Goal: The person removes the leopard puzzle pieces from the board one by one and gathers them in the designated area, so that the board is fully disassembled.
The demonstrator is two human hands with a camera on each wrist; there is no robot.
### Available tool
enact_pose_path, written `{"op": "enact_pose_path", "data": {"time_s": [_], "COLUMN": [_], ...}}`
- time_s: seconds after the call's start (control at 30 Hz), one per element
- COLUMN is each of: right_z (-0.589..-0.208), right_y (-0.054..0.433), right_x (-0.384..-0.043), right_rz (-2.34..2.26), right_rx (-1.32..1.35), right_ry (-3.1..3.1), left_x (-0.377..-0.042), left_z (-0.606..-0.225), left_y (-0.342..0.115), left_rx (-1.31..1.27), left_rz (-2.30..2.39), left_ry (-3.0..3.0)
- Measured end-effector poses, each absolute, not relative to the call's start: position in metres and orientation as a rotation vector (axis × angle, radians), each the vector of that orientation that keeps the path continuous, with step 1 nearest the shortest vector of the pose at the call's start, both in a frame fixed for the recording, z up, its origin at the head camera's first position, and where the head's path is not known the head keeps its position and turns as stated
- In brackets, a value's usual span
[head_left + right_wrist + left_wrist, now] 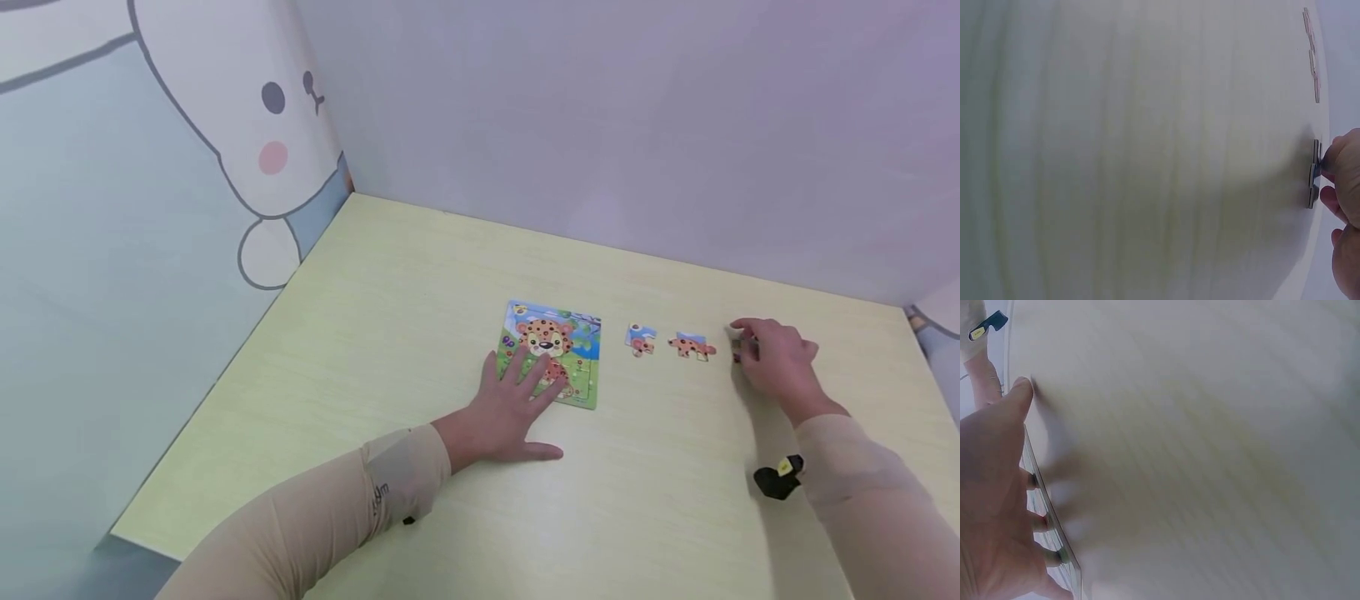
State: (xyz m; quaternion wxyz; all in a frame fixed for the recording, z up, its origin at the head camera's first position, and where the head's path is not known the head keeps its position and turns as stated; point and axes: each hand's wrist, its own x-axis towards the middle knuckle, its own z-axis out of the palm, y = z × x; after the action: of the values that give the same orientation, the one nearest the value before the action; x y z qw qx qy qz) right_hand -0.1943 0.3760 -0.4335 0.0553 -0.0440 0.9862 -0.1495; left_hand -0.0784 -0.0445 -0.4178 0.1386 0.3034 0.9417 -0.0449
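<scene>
A leopard jigsaw puzzle (587,354) in a square tray lies on the table, with a blue and green background. My left hand (506,412) rests with fingers spread over its lower left part, covering some of the picture; the thumb points off onto the table. In the left wrist view, the fingertips of the left hand (994,494) reach over the tray's edge. At the far right, my right hand (780,362) has curled fingers at a jigsaw piece (1314,175), pinching it close over the table. The fingers hide most of that piece in the head view.
Two separate shapes of jigsaw, a small piece (641,340) and a wider spotted piece (692,346), lie between the tray and my right hand. A pale wall (600,125) rises behind the table (360,333); a wall with a cartoon animal (225,125) stands at left.
</scene>
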Motion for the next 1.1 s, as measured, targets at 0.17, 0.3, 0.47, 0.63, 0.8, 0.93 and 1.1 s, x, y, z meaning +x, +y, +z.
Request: {"op": "enact_pose_path", "data": {"time_s": [0.17,0.3,0.47,0.63,0.8,0.93,1.1], "right_z": [-0.431,-0.428,-0.422,-0.416,-0.412,-0.409,-0.402], "right_y": [0.371,0.367,0.361,0.353,0.343,0.331,0.309], "right_x": [-0.191,-0.189,-0.186,-0.187,-0.189,-0.189,-0.189], "right_rz": [-0.466,-0.482,-0.507,-0.506,-0.504,-0.512,-0.536], "right_rx": [-0.130,-0.157,-0.224,-0.291,-0.344,-0.384,-0.459], "right_ry": [3.006,3.021,3.049,3.072,3.076,3.080,3.080], "left_x": [-0.078,-0.078,-0.079,-0.078,-0.076,-0.073,-0.068], "left_z": [-0.418,-0.417,-0.418,-0.419,-0.420,-0.422,-0.423], "left_y": [-0.044,-0.044,-0.043,-0.042,-0.042,-0.043,-0.046], "left_rx": [0.898,0.932,0.958,0.966,0.972,0.961,0.921], "left_rz": [-0.152,-0.154,-0.159,-0.163,-0.186,-0.198,-0.195], "left_ry": [2.738,2.755,2.778,2.791,2.790,2.788,2.787]}}
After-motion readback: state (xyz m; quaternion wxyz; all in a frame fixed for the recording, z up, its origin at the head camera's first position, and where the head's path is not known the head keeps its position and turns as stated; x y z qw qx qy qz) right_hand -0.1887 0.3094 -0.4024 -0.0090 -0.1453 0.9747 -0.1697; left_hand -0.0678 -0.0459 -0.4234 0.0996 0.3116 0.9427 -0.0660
